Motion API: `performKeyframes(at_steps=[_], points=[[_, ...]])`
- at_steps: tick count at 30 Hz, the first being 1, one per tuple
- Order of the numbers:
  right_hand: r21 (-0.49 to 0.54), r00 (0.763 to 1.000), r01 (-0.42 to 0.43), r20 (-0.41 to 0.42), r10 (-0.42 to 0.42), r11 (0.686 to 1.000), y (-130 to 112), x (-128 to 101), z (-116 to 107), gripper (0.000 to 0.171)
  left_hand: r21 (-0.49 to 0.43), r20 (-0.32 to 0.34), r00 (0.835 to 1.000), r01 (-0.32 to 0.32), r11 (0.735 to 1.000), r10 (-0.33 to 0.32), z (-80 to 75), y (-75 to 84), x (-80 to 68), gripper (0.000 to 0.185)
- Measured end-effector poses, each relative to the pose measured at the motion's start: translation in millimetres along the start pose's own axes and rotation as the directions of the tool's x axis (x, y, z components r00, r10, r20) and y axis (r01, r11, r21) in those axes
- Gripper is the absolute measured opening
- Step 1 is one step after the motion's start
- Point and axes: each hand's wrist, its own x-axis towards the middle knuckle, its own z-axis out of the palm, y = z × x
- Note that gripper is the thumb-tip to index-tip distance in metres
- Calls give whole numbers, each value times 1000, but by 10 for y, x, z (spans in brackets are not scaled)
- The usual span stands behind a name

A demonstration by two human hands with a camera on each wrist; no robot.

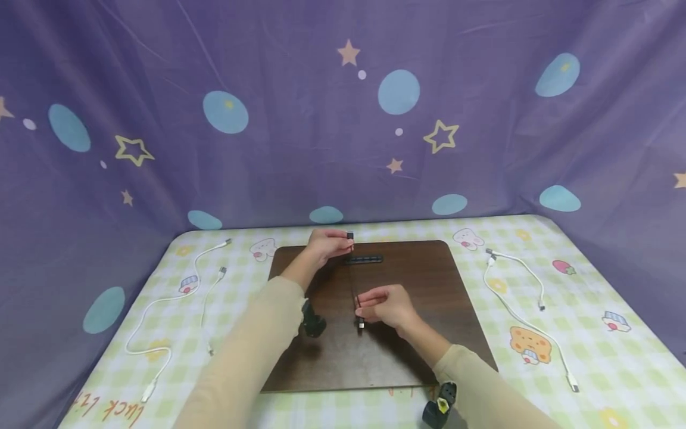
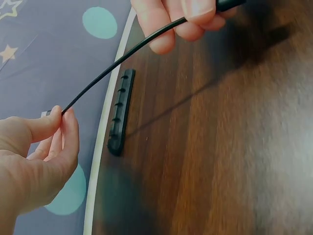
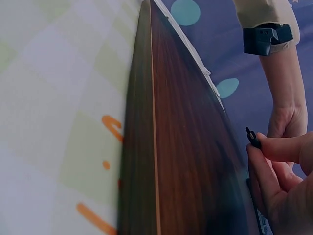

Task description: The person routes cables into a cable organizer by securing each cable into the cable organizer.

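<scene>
A thin black USB cable [image 2: 124, 58] is stretched between my two hands above the dark brown wooden board [image 1: 321, 369]. At the board's far side my left hand [image 1: 329, 245] pinches the cable just below its dark plug [image 1: 350, 236]. Nearer to me, my right hand [image 1: 387, 307] grips the other end between thumb and fingers. That end's connector [image 3: 252, 137] sticks out past the fingertips, its metal tip pointing toward the near edge. Beneath the cable, close to the left hand, a black slotted cable clip strip [image 2: 121, 112] lies on the board.
Left of the board, a long white cable [image 1: 152, 302] and a shorter white cable [image 1: 204, 304] lie on the checked tablecloth. To the right are another long white cable [image 1: 517, 313] and a short one [image 1: 527, 267]. A purple curtain [image 1: 300, 167] hangs behind the table.
</scene>
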Motion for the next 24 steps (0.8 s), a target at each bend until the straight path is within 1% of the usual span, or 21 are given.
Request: performKeyframes(at_steps=[6, 9, 11, 15, 18, 24], points=[[-40, 999, -7, -41, 6, 999, 27, -15, -74, 25, -26, 11, 1000, 15, 1000, -14, 139, -37, 64, 32], [-45, 998, -13, -58, 11, 999, 30, -17, -116, 24, -22, 17, 1000, 23, 999, -23, 207, -50, 99, 32], [-47, 997, -19, -82, 15, 999, 20, -22, -148, 24, -23, 23, 999, 31, 999, -30, 256, -54, 126, 33], [-89, 990, -34, -136, 22, 995, -10, -29, -219, 25, -27, 36, 999, 39, 999, -38, 354, -82, 211, 34], [-118, 986, -43, -164, 23, 992, -21, -29, -266, 26, -26, 38, 998, 42, 999, -41, 404, -118, 281, 33], [-134, 982, -27, -186, 1, 991, -2, -10, -322, 24, 2, 51, 997, 51, 999, -52, 454, -165, 371, 34]])
